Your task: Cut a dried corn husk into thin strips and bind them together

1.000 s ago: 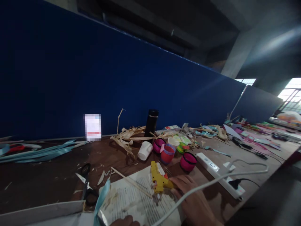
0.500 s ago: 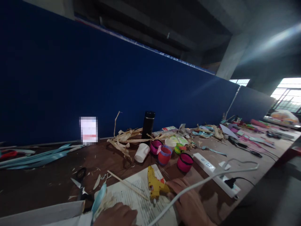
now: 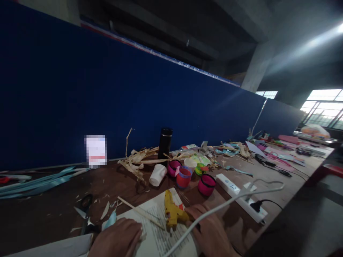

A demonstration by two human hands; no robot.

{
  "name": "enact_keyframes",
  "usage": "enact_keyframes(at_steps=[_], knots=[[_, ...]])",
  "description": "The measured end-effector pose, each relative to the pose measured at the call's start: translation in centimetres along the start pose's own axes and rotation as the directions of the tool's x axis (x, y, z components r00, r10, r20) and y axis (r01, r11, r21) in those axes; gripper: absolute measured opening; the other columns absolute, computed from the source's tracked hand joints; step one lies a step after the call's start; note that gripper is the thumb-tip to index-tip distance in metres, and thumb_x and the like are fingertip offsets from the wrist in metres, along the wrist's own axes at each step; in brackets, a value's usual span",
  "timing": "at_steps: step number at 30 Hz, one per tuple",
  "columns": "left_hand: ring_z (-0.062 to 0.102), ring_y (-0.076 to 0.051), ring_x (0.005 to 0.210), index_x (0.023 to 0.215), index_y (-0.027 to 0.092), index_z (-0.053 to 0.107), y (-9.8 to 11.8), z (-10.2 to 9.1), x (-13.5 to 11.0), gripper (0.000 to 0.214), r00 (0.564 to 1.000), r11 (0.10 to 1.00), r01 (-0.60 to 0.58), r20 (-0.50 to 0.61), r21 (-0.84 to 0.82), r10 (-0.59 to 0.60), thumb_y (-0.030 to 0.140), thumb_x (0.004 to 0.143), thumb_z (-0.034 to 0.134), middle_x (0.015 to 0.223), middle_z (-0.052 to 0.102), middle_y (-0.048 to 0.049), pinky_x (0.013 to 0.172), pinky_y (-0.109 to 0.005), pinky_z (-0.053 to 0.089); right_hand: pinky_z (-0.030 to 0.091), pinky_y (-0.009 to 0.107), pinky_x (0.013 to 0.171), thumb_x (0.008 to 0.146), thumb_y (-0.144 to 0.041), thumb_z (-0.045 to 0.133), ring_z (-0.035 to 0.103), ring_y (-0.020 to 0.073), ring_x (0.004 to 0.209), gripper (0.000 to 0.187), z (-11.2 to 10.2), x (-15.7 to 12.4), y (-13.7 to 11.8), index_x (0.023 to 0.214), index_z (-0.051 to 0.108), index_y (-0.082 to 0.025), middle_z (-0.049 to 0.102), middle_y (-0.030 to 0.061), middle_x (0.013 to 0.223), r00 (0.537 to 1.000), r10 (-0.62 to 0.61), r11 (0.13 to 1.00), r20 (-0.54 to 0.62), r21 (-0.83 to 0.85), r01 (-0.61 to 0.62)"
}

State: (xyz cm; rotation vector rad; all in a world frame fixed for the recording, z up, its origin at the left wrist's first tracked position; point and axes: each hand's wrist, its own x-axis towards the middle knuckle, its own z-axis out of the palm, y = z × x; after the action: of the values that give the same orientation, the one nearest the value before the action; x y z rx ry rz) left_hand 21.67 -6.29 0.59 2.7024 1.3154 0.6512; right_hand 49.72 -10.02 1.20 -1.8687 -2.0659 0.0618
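A yellow hot glue gun (image 3: 173,212) lies over a printed sheet of paper (image 3: 154,207), its nozzle pointing towards me. My right hand (image 3: 210,228) is closed around its handle. To the left, my left hand (image 3: 118,237) is closed, back up, at the paper's lower left edge. Whatever its fingers hold is hidden; a bit of light blue ribbon (image 3: 110,219) shows just behind it. A thin pale stick (image 3: 140,212) crosses the paper between the hands. Black-handled scissors (image 3: 85,214) lie open left of my left hand.
A white cup (image 3: 158,175) lies tipped over, beside several coloured cups and a black flask (image 3: 165,144). Dry husks (image 3: 136,162) are piled at the blue partition (image 3: 120,96). A white power strip (image 3: 241,198) lies right, with a white cable (image 3: 227,203) looping over my right hand. A pale box edge (image 3: 66,246) is front left.
My left hand has moved left and up, covering the pale husk and much of the blue ribbon. My right hand stays on the glue gun. The whole view has shifted slightly.
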Motion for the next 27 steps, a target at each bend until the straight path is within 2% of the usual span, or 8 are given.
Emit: enact_keyframes(at_steps=[7, 13, 15, 19, 21, 22, 24, 27], knots=[[0.061, -0.014, 0.076, 0.081, 0.026, 0.066, -1.6, 0.1, 0.0, 0.027, 0.996, 0.996, 0.086, -0.004, -0.025, -0.086, 0.031, 0.086, 0.040, 0.080, 0.067, -0.0005, 0.071, -0.023, 0.045, 0.038, 0.039, 0.092, 0.075, -0.019, 0.055, 0.053, 0.0248, 0.102, 0.032, -0.5, 0.2, 0.0, 0.105, 0.063, -0.025, 0.063, 0.0042, 0.107, 1.000, 0.002, 1.000, 0.003, 0.023, -0.002], [0.061, -0.015, 0.083, 0.086, 0.028, 0.064, -1.5, -0.1, 0.1, 0.029, 0.988, 0.990, 0.138, 0.075, -0.027, -0.136, 0.032, 0.088, 0.036, 0.087, 0.067, -0.0001, 0.074, -0.026, 0.044, 0.042, 0.029, 0.085, 0.083, -0.025, 0.047, 0.057, 0.0182, 0.095, 0.026, -4.6, 1.8, -1.7, 0.102, 0.064, -0.026, 0.063, 0.0030, 0.103, 0.990, -0.109, 0.991, -0.088, 0.073, 0.116], [0.062, -0.015, 0.079, 0.083, 0.027, 0.064, -1.3, -0.2, 0.1, 0.031, 0.984, 0.987, 0.160, 0.078, -0.021, -0.157, 0.031, 0.088, 0.033, 0.083, 0.067, -0.0002, 0.072, -0.026, 0.045, 0.042, 0.026, 0.082, 0.087, -0.024, 0.042, 0.057, 0.0155, 0.093, 0.027, -6.2, 3.8, -3.2, 0.104, 0.063, -0.027, 0.062, 0.0021, 0.103, 0.979, -0.147, 0.985, -0.142, 0.070, 0.158], [0.063, -0.017, 0.075, 0.080, 0.026, 0.064, -1.4, -0.5, 0.1, 0.033, 0.973, 0.974, 0.226, 0.039, 0.024, -0.226, 0.031, 0.088, 0.032, 0.082, 0.067, -0.0019, 0.067, -0.026, 0.045, 0.042, 0.026, 0.080, 0.088, -0.024, 0.039, 0.057, 0.0160, 0.090, 0.029, -7.1, 10.1, -6.8, 0.104, 0.063, -0.027, 0.063, 0.0016, 0.102, 0.950, -0.299, 0.953, -0.085, -0.075, 0.293], [0.064, -0.017, 0.079, 0.086, 0.027, 0.065, -1.5, -0.7, 0.0, 0.032, 0.975, 0.975, 0.222, 0.013, 0.016, -0.223, 0.031, 0.088, 0.034, 0.089, 0.068, -0.0024, 0.069, -0.026, 0.046, 0.041, 0.031, 0.082, 0.087, -0.026, 0.041, 0.055, 0.0195, 0.094, 0.028, -6.3, 13.5, -8.5, 0.105, 0.063, -0.026, 0.060, 0.0023, 0.110, 0.944, -0.330, 0.921, 0.000, -0.217, 0.323], [0.064, -0.017, 0.080, 0.088, 0.027, 0.065, -1.5, -0.7, 0.0, 0.031, 0.975, 0.975, 0.221, 0.004, 0.005, -0.221, 0.031, 0.088, 0.034, 0.091, 0.068, -0.0022, 0.070, -0.025, 0.046, 0.040, 0.034, 0.084, 0.086, -0.026, 0.041, 0.054, 0.0216, 0.097, 0.028, -5.7, 15.1, -9.3, 0.102, 0.064, -0.025, 0.059, 0.0038, 0.112, 0.929, -0.358, 0.879, 0.092, -0.302, 0.369], [0.064, -0.016, 0.080, 0.090, 0.028, 0.065, -1.5, -0.9, 0.0, 0.031, 0.973, 0.973, 0.229, 0.000, -0.019, -0.229, 0.032, 0.088, 0.034, 0.092, 0.068, -0.0020, 0.071, -0.025, 0.046, 0.039, 0.036, 0.087, 0.081, -0.025, 0.049, 0.053, 0.0237, 0.099, 0.022, -4.3, 17.8, -10.7, 0.092, 0.068, -0.021, 0.060, 0.0067, 0.110, 0.909, -0.381, 0.848, 0.169, -0.329, 0.416], [0.064, -0.016, 0.082, 0.085, 0.026, 0.065, -1.1, -1.4, 0.2, 0.031, 0.969, 0.967, 0.248, 0.018, -0.048, -0.248, 0.028, 0.087, 0.035, 0.092, 0.068, -0.0026, 0.071, -0.024, 0.045, 0.043, 0.037, 0.081, 0.071, -0.026, 0.060, 0.049, 0.0300, 0.106, 0.019, -1.7, 20.9, -12.5, 0.084, 0.070, -0.017, 0.061, 0.0114, 0.108, 0.899, -0.359, 0.824, 0.250, -0.367, 0.431]])
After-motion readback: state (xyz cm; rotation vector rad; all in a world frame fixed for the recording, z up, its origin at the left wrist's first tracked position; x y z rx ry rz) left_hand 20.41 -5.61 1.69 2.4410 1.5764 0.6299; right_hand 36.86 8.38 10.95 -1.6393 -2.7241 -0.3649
